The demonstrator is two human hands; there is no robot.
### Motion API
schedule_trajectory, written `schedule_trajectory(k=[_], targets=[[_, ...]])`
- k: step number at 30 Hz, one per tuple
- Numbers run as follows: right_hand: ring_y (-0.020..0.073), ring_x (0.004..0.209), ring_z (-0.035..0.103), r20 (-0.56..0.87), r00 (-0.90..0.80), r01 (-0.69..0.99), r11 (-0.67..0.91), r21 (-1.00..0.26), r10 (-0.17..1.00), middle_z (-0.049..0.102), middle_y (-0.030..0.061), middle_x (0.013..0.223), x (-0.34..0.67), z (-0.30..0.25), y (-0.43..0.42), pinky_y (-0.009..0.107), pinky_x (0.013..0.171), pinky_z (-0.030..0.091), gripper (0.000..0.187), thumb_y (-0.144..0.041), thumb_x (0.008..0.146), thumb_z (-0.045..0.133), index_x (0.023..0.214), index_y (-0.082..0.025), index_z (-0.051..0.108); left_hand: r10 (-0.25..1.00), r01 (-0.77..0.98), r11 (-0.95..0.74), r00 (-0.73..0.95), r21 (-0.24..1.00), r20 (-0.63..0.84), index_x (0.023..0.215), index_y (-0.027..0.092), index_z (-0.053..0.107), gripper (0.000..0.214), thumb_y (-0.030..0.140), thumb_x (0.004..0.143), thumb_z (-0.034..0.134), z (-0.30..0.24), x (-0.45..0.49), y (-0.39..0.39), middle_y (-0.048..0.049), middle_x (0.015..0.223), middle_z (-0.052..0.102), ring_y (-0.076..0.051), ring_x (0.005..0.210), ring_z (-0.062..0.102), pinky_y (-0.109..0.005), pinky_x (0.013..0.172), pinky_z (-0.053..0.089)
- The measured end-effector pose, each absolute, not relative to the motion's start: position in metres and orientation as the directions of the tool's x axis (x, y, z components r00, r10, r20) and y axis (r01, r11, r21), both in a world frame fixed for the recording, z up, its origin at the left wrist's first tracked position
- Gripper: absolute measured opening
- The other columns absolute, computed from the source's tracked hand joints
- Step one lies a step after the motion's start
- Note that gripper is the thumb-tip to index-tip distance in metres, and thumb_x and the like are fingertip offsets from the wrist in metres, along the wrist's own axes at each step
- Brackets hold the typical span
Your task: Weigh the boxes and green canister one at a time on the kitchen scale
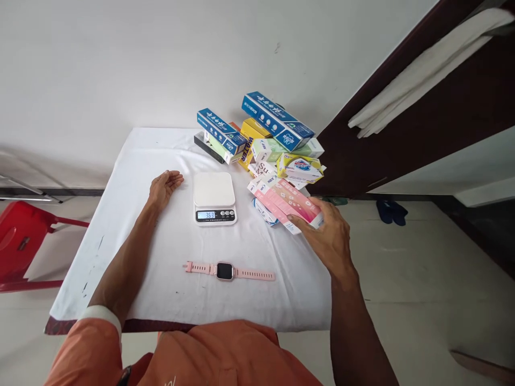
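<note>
Now pink box (286,202) ahead of rt hand (332,241) (fingertips touching).

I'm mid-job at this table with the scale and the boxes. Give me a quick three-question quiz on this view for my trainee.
1. Which thing does the right hand grasp?
A) the watch
B) the pink box
C) a blue box

2. True or false: a box lies on the platform of the scale.

3. Fill in: the left hand rests open, palm up, on the white cloth to the ___ of the scale.

Key
1. B. The fingers close on the near end of the pink box at the edge of the pile.
2. False. The platform is bare.
3. Left.
</note>
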State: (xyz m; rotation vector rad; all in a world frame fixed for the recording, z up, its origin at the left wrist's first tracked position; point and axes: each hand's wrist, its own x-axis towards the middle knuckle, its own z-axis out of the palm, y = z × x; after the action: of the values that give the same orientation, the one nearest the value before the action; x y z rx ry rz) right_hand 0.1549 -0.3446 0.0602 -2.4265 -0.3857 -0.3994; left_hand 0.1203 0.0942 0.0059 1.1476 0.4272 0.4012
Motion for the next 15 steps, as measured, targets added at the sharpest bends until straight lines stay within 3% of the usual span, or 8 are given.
schedule_trajectory(k=[3,8,15], targets=[[0.0386,0.115,0.064,0.374,0.912,0.364,-0.754,-0.546,0.169,0.070,0.0163,0.121,0.145,0.064,-0.352,0.055,0.099,0.050,0.063,-0.066,0.084,0.072,0.125,-0.019,0.067,0.507,-0.084,0.374,0.853,0.923,-0.127,0.092,0.011,0.077,0.033,0.043,0.096,0.068,0.005,0.121,0.094,-0.0130,0.096,0.078,-0.019,0.091,0.075,-0.035,0.097,0.059],[0.0395,0.112,0.066,0.372,0.891,0.437,-0.719,-0.541,0.261,0.071,0.0131,0.121,0.124,0.082,-0.346,0.057,0.098,0.052,0.058,-0.063,0.084,0.075,0.126,-0.024,0.069,0.495,-0.087,0.389,0.859,0.917,-0.129,0.091,0.011,0.077,0.036,0.047,0.095,0.071,0.004,0.123,0.094,-0.0120,0.094,0.078,-0.019,0.090,0.075,-0.036,0.098,0.059],[0.0341,0.116,0.065,0.488,0.743,0.669,-0.490,-0.559,0.457,0.071,0.0111,0.124,0.147,0.084,-0.247,0.052,0.100,0.053,0.052,-0.056,0.090,0.074,0.130,-0.024,0.064,0.484,-0.062,0.398,0.862,0.915,-0.152,0.091,0.012,0.076,0.036,0.047,0.096,0.070,0.001,0.126,0.098,-0.0129,0.097,0.078,-0.019,0.092,0.075,-0.034,0.096,0.059]])
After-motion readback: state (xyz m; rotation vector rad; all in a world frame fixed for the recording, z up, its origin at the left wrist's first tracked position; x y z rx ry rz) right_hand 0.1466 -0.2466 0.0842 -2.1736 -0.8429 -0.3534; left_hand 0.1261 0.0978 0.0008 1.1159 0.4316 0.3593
